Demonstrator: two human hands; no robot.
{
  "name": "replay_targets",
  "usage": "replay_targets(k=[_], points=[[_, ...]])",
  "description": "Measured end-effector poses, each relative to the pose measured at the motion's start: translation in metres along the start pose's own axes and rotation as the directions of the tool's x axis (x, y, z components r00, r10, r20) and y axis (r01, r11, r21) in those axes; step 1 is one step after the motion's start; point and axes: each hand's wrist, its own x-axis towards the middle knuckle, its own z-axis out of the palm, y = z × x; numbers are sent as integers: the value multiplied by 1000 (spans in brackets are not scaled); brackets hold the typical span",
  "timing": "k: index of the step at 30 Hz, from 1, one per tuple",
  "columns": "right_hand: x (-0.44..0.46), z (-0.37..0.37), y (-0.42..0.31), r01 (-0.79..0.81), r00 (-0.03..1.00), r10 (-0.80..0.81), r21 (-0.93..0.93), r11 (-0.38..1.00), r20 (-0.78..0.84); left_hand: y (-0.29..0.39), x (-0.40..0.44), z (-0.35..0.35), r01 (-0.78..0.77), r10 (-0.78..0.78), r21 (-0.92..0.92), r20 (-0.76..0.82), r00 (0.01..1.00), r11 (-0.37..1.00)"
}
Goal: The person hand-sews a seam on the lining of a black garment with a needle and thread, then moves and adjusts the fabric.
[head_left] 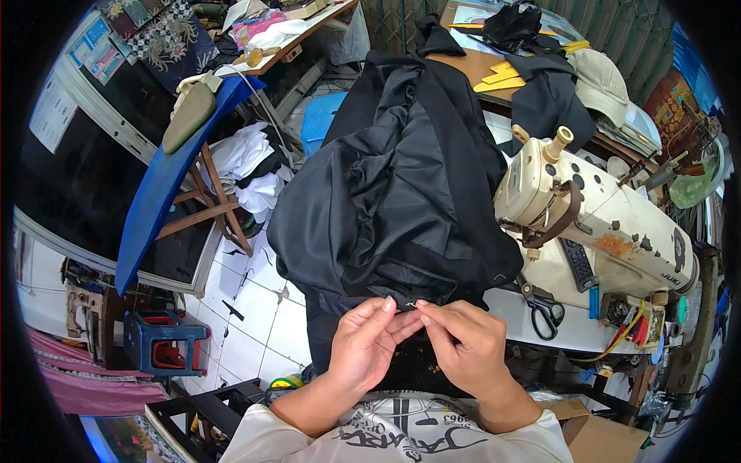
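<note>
A large black lined garment (pixel 417 170) is heaped in front of me, its shiny lining turned outward and its near edge at my fingers. My left hand (pixel 361 343) grips that edge between the thumb and the fingers below. Close beside it, my right hand (pixel 467 343) is pinched, thumb against forefinger, at the same spot. A tiny yellowish bit (pixel 411 304) shows on the cloth between the two hands. Whatever the right fingertips hold is too small to make out.
To the right stands a white sewing machine (pixel 602 216), with black scissors (pixel 543 310) and a remote control (pixel 577 264) near it. At left are a blue ironing board (pixel 158 181) and a blue stool (pixel 166 339). White cloth (pixel 245 166) is piled behind.
</note>
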Motion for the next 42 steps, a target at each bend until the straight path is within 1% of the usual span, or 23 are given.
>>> replay_targets(k=[6, 9, 16, 18, 23, 26, 30, 34, 39, 42], points=[[3, 0, -2, 1, 1000, -1, 27, 1000, -2, 0, -1, 2, 3, -3, 22, -29, 1000, 1000], [2, 2, -2, -11, 1000, 11, 45, 999, -8, -1, -2, 4, -13, 14, 27, -8, 1000, 1000], [1, 6, 1, 49, 998, -46, 61, 997, -54, -5, -2, 1, 15, -15, 24, 2, 1000, 1000], [1, 6, 1, 54, 997, -50, 63, 997, -58, -5, -1, 1, 24, -24, -12, 20, 1000, 1000], [3, 1, 0, 18, 1000, -15, 160, 987, -19, -3, -1, 4, 33, -32, -49, 23, 999, 998], [2, -3, 0, 19, 999, -22, 127, 992, 23, -4, -1, 3, 16, -15, -36, 31, 999, 999], [2, -3, 0, 26, 999, -28, 102, 994, 19, -4, -1, 5, 1, -1, 1, -5, 1000, 1000], [2, -4, -1, 24, 999, -26, 94, 995, 19, -5, -2, 5, -15, 15, -1, 2, 1000, 1000], [3, -2, -1, 19, 1000, -20, 86, 996, 14, -8, -2, 5, -48, 48, 38, -15, 999, 998], [4, -2, -5, -15, 1000, 14, 89, 996, 10, -11, -1, 4, -62, 63, 48, -20, 998, 997]])
